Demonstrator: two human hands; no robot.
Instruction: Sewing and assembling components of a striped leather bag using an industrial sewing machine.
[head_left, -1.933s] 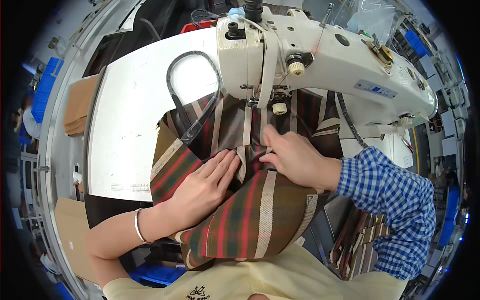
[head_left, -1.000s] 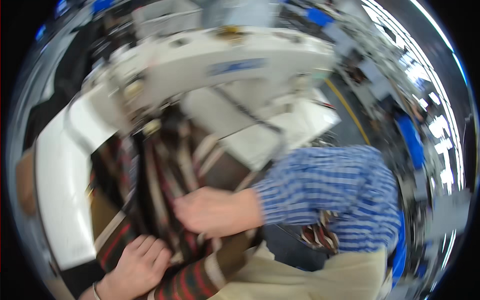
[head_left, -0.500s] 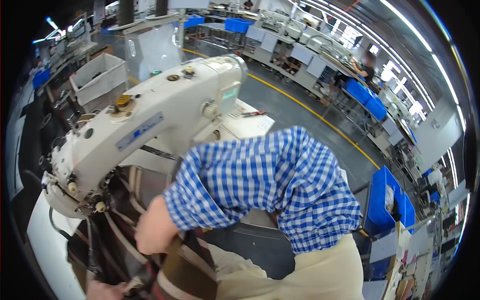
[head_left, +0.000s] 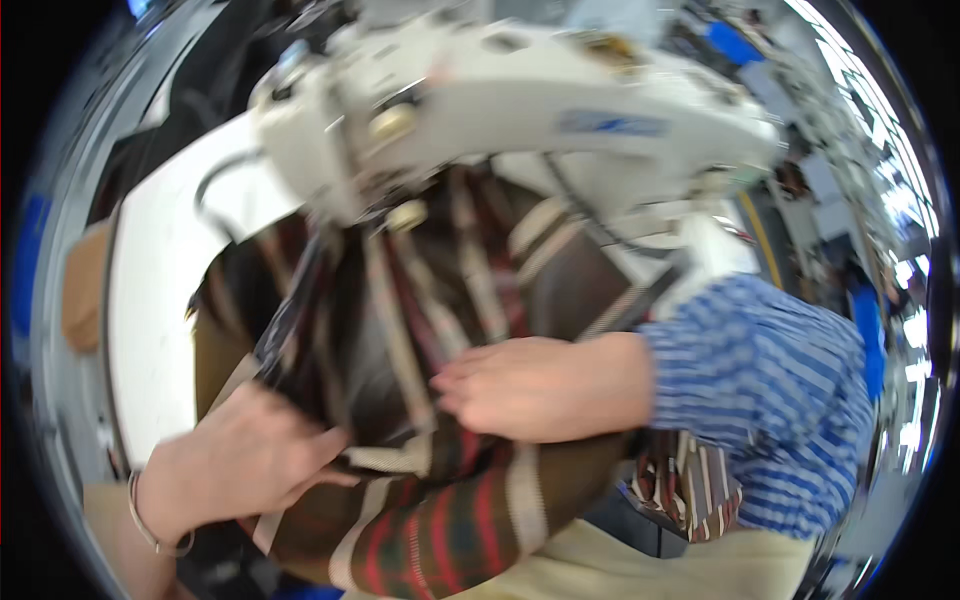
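Plaid cloth in brown, red and cream lies bunched beneath the head of a white sewing machine and spills over the near table edge toward my lap. My left hand, a bracelet at its wrist, grips the cloth at the near left with curled fingers, somewhat blurred. A dark, shiny strip runs from near the machine's needle area down to that hand. Across the middle of the cloth, my right hand presses with bent fingers held together, gripping a fold. The needle area is blurred and partly hidden.
The white tabletop shows left of the cloth, with a brown object beyond its edge. A smaller striped piece of cloth hangs beneath my right forearm. Blurred workstations and a blue bin stand farther back.
My view has turned toward the machine's needle end, so the machine appears higher and farther right. Both hands now rest apart on the cloth, which is spread wider; my left hand is more visible.
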